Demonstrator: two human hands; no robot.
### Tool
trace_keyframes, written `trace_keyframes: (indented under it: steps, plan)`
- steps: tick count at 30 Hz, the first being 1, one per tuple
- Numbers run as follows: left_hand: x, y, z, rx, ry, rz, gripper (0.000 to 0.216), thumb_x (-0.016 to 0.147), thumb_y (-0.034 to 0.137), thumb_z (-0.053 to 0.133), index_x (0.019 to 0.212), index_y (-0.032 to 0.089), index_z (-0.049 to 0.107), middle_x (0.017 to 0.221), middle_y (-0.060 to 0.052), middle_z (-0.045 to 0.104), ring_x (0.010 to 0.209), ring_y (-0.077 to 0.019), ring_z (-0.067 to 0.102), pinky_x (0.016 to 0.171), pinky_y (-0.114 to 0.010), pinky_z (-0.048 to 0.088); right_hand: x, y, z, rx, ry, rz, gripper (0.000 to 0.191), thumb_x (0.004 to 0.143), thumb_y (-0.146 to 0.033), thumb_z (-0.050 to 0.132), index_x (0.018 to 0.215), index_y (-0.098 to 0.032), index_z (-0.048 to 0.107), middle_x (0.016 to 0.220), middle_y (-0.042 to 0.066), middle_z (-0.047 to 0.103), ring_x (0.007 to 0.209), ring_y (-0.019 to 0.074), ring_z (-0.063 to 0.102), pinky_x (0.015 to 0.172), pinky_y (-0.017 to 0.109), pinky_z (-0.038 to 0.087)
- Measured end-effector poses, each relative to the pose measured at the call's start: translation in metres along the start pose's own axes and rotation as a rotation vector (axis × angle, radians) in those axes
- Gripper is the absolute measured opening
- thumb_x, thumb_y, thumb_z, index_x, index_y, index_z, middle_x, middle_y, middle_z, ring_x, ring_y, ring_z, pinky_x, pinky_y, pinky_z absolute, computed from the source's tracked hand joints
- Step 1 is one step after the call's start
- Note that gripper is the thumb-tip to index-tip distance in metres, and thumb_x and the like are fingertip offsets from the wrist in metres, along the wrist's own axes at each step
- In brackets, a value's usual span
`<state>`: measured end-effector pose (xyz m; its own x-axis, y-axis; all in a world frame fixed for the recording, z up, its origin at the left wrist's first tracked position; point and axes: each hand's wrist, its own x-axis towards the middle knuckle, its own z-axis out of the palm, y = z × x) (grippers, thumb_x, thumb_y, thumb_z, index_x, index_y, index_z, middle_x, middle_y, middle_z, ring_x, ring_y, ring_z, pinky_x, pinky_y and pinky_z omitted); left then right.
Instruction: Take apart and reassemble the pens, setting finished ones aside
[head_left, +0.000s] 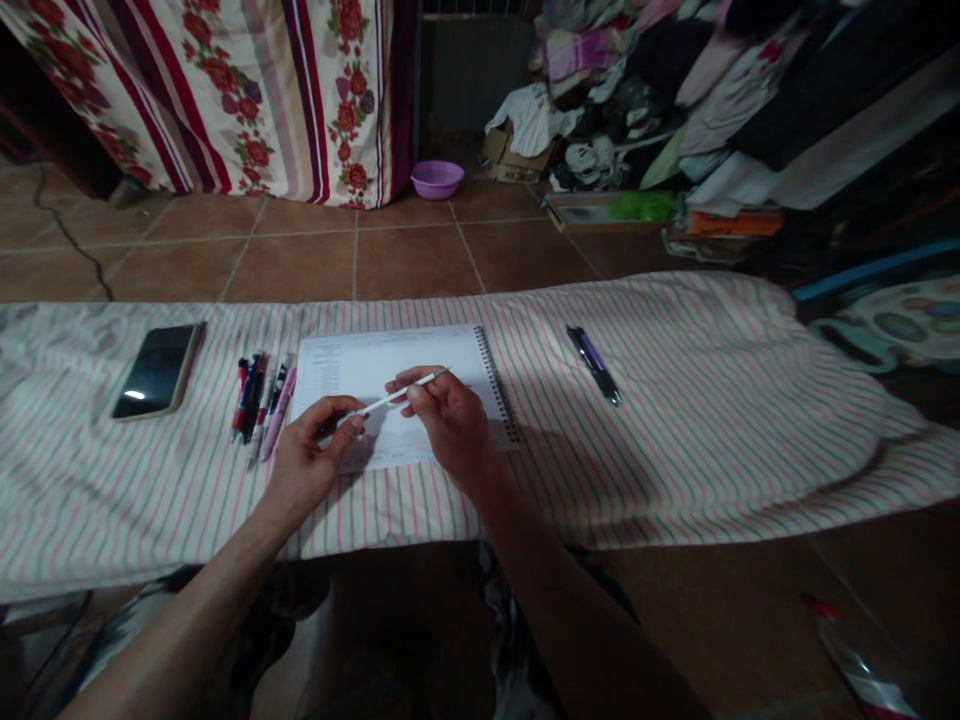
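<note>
Over a spiral notebook [382,355], both my hands hold a thin white pen refill [401,393] slantwise, its narrow tip pointing up and to the right. My left hand [315,440] pinches the lower left end between thumb and fingers; what lies deeper inside that hand is hidden. Near the tip end, my right hand [454,420] has its thumb and fingers closed on the refill. The notebook lies with its wire binding to the right, and faint ruled lines show along its left side.
Left of the notebook lie several pens [259,405] in a bunch, and farther left a phone [159,370]. A black and purple pair of pens [592,365] lies to the right. Striped cloth [712,420] covers the table. Beyond are a purple basin [437,178] and piled clothes.
</note>
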<state>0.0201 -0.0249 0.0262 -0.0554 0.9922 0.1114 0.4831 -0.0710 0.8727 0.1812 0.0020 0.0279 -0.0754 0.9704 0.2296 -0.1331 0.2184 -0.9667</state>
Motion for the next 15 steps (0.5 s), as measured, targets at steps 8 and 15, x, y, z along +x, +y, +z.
trace_keyframes:
  steps: [8,15]
  plan:
    - [-0.0002,-0.0004,0.001,0.027,-0.002,0.003,0.022,0.076,0.038,0.057,0.084,0.018,0.061,0.076,-0.002,0.065,0.067,-0.0146,0.058,0.065,-0.027,0.045,0.0005,0.001,-0.0001,0.001,0.013,0.019,0.012,0.081,-0.03,0.053,0.085,-0.019,0.058,0.084,0.003,0.069,0.069,0.0119,0.062,0.061,0.026,0.051]
    - [0.0008,-0.001,0.0023,0.051,0.005,-0.008,0.021,0.077,0.036,0.056,0.085,0.018,0.062,0.077,-0.001,0.065,0.066,-0.0141,0.058,0.065,-0.027,0.044,0.0015,0.003,0.0,0.003,0.025,0.038,0.011,0.08,-0.03,0.056,0.082,-0.019,0.059,0.082,0.003,0.069,0.069,0.012,0.064,0.058,0.024,0.05]
